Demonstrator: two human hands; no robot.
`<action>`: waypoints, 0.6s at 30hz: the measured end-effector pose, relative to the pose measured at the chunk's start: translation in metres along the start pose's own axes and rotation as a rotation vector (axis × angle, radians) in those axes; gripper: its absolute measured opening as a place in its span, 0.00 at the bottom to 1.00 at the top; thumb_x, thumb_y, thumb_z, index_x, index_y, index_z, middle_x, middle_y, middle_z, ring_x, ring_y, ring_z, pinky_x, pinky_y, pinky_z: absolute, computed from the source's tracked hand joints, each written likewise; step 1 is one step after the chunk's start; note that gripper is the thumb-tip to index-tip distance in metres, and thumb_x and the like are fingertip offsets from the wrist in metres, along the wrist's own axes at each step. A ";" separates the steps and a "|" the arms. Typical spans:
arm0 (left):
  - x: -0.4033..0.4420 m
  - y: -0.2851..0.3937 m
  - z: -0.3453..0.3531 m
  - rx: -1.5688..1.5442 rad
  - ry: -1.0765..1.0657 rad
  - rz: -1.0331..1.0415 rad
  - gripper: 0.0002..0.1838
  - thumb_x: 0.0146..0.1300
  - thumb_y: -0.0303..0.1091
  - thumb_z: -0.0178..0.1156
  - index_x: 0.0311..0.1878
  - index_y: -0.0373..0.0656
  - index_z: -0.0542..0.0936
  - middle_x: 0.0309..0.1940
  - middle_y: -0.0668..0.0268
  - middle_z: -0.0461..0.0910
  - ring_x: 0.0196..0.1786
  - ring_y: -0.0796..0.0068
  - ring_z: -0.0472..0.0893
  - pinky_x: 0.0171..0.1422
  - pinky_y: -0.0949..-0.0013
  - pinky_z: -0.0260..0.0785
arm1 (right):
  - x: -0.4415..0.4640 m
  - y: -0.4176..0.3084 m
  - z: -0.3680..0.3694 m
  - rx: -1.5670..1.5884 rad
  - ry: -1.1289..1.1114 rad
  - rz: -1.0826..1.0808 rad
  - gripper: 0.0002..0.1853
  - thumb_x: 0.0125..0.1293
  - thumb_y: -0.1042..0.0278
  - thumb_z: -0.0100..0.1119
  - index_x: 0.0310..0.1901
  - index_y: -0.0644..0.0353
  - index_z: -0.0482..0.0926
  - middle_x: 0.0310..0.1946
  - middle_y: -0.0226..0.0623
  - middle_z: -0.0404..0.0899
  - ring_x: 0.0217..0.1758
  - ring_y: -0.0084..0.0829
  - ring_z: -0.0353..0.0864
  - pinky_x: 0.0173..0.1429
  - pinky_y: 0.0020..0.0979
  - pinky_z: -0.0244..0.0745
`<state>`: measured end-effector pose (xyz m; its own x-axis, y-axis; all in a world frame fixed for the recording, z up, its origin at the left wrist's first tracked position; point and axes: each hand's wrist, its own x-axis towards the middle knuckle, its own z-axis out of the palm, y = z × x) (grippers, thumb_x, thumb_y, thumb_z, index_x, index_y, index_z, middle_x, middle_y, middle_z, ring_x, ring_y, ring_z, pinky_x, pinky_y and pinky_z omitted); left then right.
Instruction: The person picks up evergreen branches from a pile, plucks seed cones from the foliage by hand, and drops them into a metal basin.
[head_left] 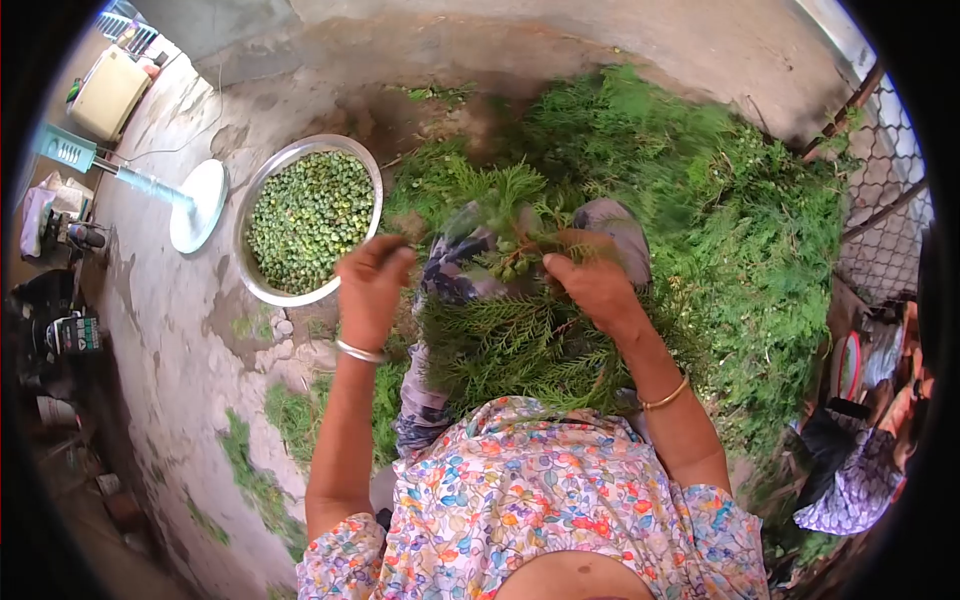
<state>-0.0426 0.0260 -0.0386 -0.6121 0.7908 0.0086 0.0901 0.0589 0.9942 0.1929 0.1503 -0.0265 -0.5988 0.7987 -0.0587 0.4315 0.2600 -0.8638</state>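
Green sprig [514, 256] pinched in right hand [597, 285], long axis forward-left; left hand [369, 288] curled, contents unclear.

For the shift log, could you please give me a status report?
Right hand gripping leafy sprig. Left hand blurred near basin, apart from sprig, grip unclear. No obstruction visible.

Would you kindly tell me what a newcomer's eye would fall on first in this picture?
Probably the wide metal basin of small green pieces, on the ground at the left. Next might come the feathery green branches spread thickly over the ground on the right. In the middle, above the cuttings on the person's lap, the right hand grips a green sprig.
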 end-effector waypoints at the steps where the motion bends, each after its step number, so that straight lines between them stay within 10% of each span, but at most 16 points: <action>1: -0.013 0.012 0.014 0.083 -0.062 0.005 0.09 0.53 0.23 0.61 0.39 0.33 0.80 0.26 0.63 0.82 0.24 0.79 0.76 0.30 0.76 0.69 | 0.002 -0.003 0.000 -0.003 -0.004 -0.003 0.09 0.60 0.70 0.57 0.36 0.68 0.77 0.23 0.32 0.77 0.25 0.21 0.75 0.28 0.28 0.68; 7: -0.035 0.024 0.054 0.304 -0.169 0.246 0.25 0.42 0.21 0.66 0.50 0.36 0.77 0.38 0.62 0.82 0.41 0.76 0.80 0.49 0.74 0.71 | -0.006 -0.026 -0.002 0.390 0.041 0.147 0.07 0.58 0.73 0.57 0.26 0.68 0.75 0.17 0.25 0.71 0.19 0.15 0.64 0.22 0.25 0.59; 18: -0.060 0.052 0.094 -0.036 -0.195 0.138 0.25 0.44 0.28 0.70 0.47 0.34 0.74 0.40 0.62 0.79 0.42 0.79 0.77 0.48 0.73 0.71 | -0.029 -0.031 -0.014 0.312 0.194 -0.045 0.05 0.60 0.77 0.56 0.36 0.67 0.80 0.24 0.25 0.75 0.26 0.14 0.65 0.27 0.23 0.62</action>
<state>0.0725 0.0393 0.0028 -0.4322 0.8928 0.1271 0.1318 -0.0769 0.9883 0.2061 0.1259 0.0092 -0.4608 0.8859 0.0526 0.1633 0.1429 -0.9762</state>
